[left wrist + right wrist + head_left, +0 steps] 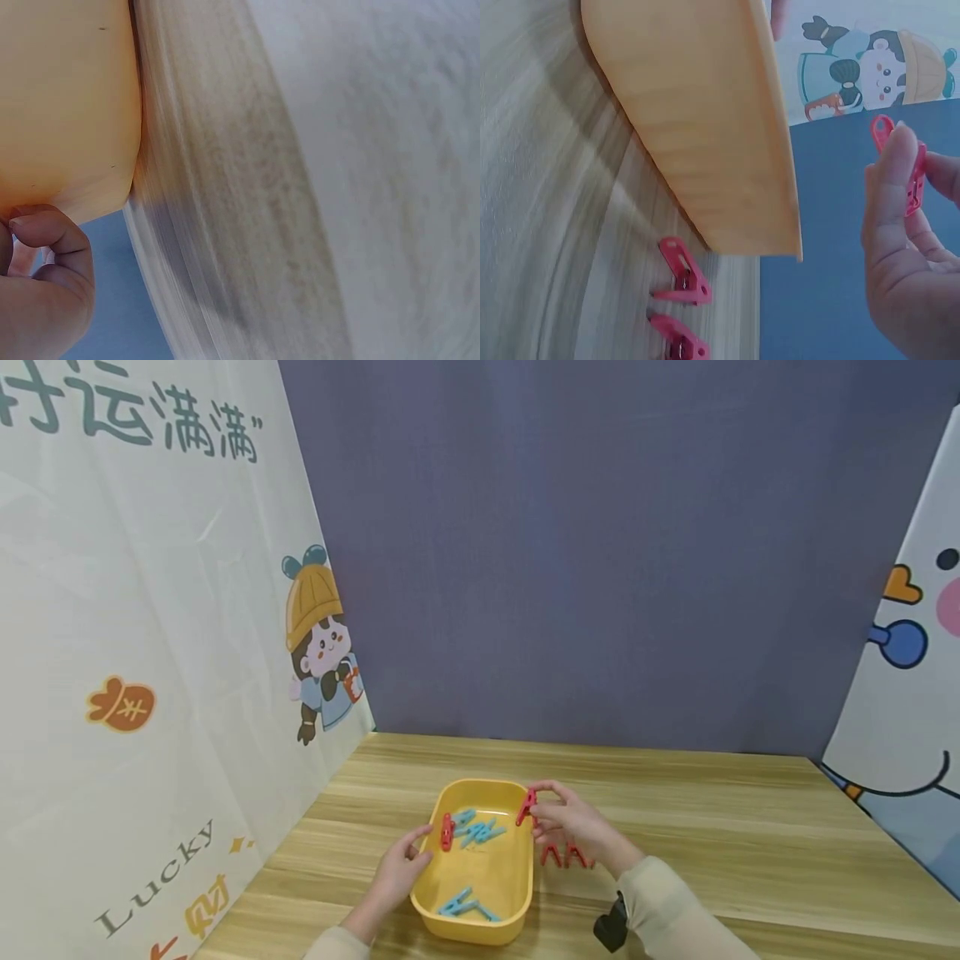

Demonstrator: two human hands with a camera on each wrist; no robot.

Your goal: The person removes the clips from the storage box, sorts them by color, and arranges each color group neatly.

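In the head view a yellow plastic basin (pixel 480 885) stands on the table. My left hand (pixel 400 868) grips its left rim; the left wrist view shows curled fingers (pixel 52 232) against the wall. My right hand (pixel 573 827) pinches a red clothespin (pixel 527 807) over the basin's right rim, and the right wrist view shows this clothespin (pixel 915 180) between thumb and fingers. Inside the basin lie several light blue clothespins (pixel 477 832), some at the far end and some at the near end. A red clothespin (pixel 447 832) is by the left wall.
Right of the basin, a few red clothespins (pixel 576 855) stand on the wooden table (pixel 712 835). A small black object (pixel 611 927) is beside my right sleeve. A dark blue partition (pixel 585 568) rises behind, and a printed white sheet (pixel 150 610) hangs at the left.
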